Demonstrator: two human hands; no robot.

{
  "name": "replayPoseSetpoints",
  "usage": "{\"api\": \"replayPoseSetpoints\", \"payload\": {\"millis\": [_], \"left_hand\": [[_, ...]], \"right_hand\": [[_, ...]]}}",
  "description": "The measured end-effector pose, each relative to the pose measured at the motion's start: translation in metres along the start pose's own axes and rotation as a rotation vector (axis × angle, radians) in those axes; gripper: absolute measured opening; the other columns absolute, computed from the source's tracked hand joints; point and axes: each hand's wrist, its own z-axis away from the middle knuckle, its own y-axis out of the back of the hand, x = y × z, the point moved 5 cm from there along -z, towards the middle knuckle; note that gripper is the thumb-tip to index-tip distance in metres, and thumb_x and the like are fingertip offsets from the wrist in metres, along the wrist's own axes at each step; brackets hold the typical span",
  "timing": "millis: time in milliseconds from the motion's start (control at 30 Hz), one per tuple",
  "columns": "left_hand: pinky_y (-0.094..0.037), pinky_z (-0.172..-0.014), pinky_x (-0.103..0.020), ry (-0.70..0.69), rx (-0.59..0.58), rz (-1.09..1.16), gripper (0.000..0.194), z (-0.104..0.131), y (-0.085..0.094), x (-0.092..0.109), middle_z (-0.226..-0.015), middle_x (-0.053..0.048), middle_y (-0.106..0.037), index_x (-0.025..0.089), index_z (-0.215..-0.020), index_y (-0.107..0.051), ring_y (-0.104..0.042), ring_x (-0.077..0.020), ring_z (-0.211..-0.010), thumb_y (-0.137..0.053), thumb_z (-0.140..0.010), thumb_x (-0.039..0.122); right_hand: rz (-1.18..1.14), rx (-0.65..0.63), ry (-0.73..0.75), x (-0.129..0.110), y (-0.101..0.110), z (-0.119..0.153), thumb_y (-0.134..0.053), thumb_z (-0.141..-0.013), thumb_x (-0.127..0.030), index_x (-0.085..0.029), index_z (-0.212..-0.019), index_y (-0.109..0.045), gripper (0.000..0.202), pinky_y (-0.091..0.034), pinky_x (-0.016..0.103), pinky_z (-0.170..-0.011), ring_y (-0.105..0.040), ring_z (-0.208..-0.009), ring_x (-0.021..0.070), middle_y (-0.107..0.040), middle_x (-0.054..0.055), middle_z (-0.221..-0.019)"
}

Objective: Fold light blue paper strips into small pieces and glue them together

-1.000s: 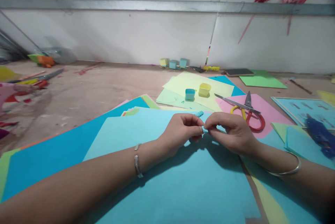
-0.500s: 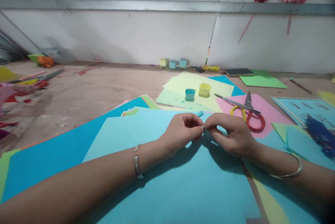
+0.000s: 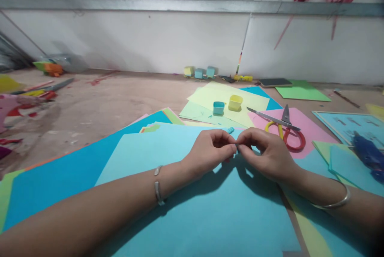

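Over a light blue paper sheet (image 3: 192,209), my left hand (image 3: 210,147) and my right hand (image 3: 265,151) meet fingertip to fingertip. Both are closed in a pinch around a tiny bluish-grey piece (image 3: 237,146), mostly hidden by the fingers and too small to name. Just behind the fingertips lies a small crimped light blue paper strip (image 3: 230,130). Farther back stand a small blue paper box (image 3: 219,108) and a small yellow paper box (image 3: 235,102). Scissors (image 3: 294,141) with one red and one yellow handle lie beyond my right hand, a thin blade (image 3: 270,118) across them.
Several coloured sheets, including a darker blue one (image 3: 69,169), fan out on the left. Toward the wall are little paper cubes (image 3: 199,73) and a dark phone-like slab (image 3: 275,83). At right lie a dark blue object (image 3: 369,155) and a printed blue card (image 3: 351,125).
Both hands stay pinched together at nearly the same spot. More of the tiny piece shows between the fingertips, which are slightly farther apart. The whole view has shifted a little.
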Motion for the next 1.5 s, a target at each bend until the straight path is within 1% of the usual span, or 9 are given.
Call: {"api": "replayPoseSetpoints", "payload": {"millis": [300,533,733,867,1067,1233,1333,1400,1500], "left_hand": [[-0.04,-0.05,-0.023,0.018,-0.014,-0.044,0.009,0.001,0.001,0.0,-0.052,0.001,-0.059,0.013,-0.064,-0.064,-0.051,-0.0085,-0.048,-0.072,-0.064,0.018],[-0.043,-0.05,-0.023,0.077,0.035,0.126,0.017,0.0,0.003,-0.004,-0.053,-0.001,-0.062,0.012,-0.064,-0.065,-0.054,-0.0086,-0.047,-0.078,-0.064,0.023],[-0.044,-0.05,-0.021,0.09,0.07,0.175,0.016,-0.001,0.005,-0.005,-0.053,0.0,-0.063,0.011,-0.064,-0.066,-0.054,-0.007,-0.046,-0.078,-0.067,0.02],[-0.045,-0.051,-0.022,0.065,0.082,0.167,0.016,-0.001,0.006,-0.004,-0.055,-0.001,-0.064,0.011,-0.065,-0.067,-0.055,-0.0077,-0.047,-0.079,-0.068,0.021],[-0.047,-0.054,-0.024,-0.014,0.074,0.14,0.02,0.0,0.003,-0.002,-0.058,-0.002,-0.066,0.011,-0.068,-0.07,-0.058,-0.0098,-0.05,-0.082,-0.067,0.026],[-0.05,-0.058,-0.025,-0.041,0.086,0.133,0.01,0.001,0.002,-0.001,-0.059,-0.002,-0.067,0.011,-0.073,-0.072,-0.061,-0.0111,-0.053,-0.077,-0.07,0.02],[-0.05,-0.057,-0.024,-0.054,0.096,0.094,0.006,0.001,0.003,0.001,-0.058,-0.001,-0.067,0.012,-0.073,-0.072,-0.061,-0.0107,-0.053,-0.075,-0.069,0.014],[-0.048,-0.055,-0.023,-0.065,0.111,0.042,0.007,0.001,0.004,0.003,-0.056,0.0,-0.066,0.012,-0.071,-0.071,-0.059,-0.01,-0.053,-0.075,-0.066,0.011],[-0.045,-0.052,-0.022,-0.061,0.133,-0.053,0.007,0.003,0.005,0.003,-0.053,0.001,-0.064,0.012,-0.065,-0.069,-0.055,-0.0089,-0.05,-0.075,-0.064,0.01]], "right_hand": [[0.018,-0.01,0.053,-0.009,-0.002,0.004,-0.053,-0.08,-0.01,-0.02,-0.076,-0.054,0.011,-0.044,0.023,-0.053,-0.053,-0.059,0.011,-0.057,-0.002,-0.068],[0.122,-0.077,0.372,-0.016,0.002,0.001,-0.047,-0.087,-0.007,-0.022,-0.092,-0.058,0.019,-0.051,0.027,-0.066,-0.06,-0.073,0.0147,-0.065,0.003,-0.081],[0.164,-0.033,0.468,-0.014,0.001,-0.001,-0.055,-0.089,-0.01,-0.023,-0.096,-0.061,0.016,-0.053,0.027,-0.068,-0.065,-0.08,0.0153,-0.068,0.005,-0.089],[0.136,-0.042,0.402,-0.012,0.001,-0.001,-0.052,-0.09,-0.011,-0.022,-0.09,-0.061,0.014,-0.052,0.028,-0.067,-0.064,-0.075,0.0153,-0.068,0.004,-0.083],[0.028,0.021,0.157,-0.004,0.004,-0.002,-0.058,-0.087,-0.02,-0.02,-0.08,-0.058,0.007,-0.05,0.029,-0.06,-0.059,-0.065,0.0147,-0.063,0.002,-0.073],[-0.132,0.041,-0.01,0.007,0.002,-0.002,-0.062,-0.084,-0.023,-0.02,-0.079,-0.058,0.008,-0.051,0.028,-0.06,-0.06,-0.068,0.0149,-0.061,0.002,-0.074],[-0.212,0.064,-0.089,0.011,0.0,-0.002,-0.064,-0.082,-0.024,-0.02,-0.088,-0.059,0.009,-0.051,0.027,-0.059,-0.061,-0.067,0.0146,-0.062,0.001,-0.075],[-0.206,0.034,-0.133,0.012,-0.002,-0.002,-0.063,-0.082,-0.025,-0.019,-0.091,-0.062,0.01,-0.051,0.027,-0.061,-0.063,-0.069,0.0152,-0.065,0.001,-0.076],[-0.077,-0.064,-0.138,0.009,-0.003,-0.003,-0.058,-0.084,-0.023,-0.019,-0.08,-0.064,0.009,-0.047,0.026,-0.059,-0.059,-0.065,0.0136,-0.066,0.001,-0.071]]}}
